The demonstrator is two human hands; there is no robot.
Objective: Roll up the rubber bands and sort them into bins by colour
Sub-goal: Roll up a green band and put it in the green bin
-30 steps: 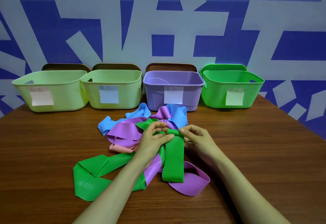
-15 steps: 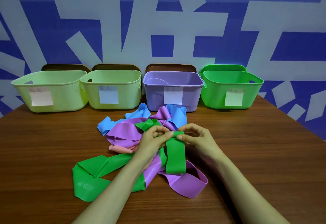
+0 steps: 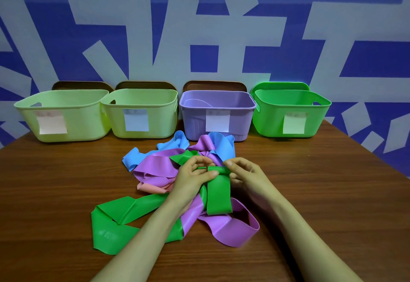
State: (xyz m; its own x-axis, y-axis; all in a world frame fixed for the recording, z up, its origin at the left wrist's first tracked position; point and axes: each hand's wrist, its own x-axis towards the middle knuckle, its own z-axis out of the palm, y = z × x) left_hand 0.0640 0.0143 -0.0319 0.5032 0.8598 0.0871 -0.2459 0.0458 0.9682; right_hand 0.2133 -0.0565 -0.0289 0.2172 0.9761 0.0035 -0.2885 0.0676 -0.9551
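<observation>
Bin label text is unreadable. The pink band (image 3: 153, 188) is mostly buried and the pile is too tangled to count bands. Four bins at the back of the surface (image 3: 321, 193): first pale bin (image 3: 26, 119), second pale bin (image 3: 159, 121), purple bin (image 3: 195, 126), green bin (image 3: 266, 121). Left hand (image 3: 195, 177) and right hand (image 3: 246, 173) each grip, pinching, the rolled end of the green band (image 3: 218, 197). Roll sits between the grips, tail trailing nearer over a purple band (image 3: 233, 228).

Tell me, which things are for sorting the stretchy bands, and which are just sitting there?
For the job: green band, gripped by left hand and right hand; purple band; blue band; pink band; left pale bin; second pale bin; purple bin; green bin.

Just lying about: brown boards behind the bins; patterned wall.
</observation>
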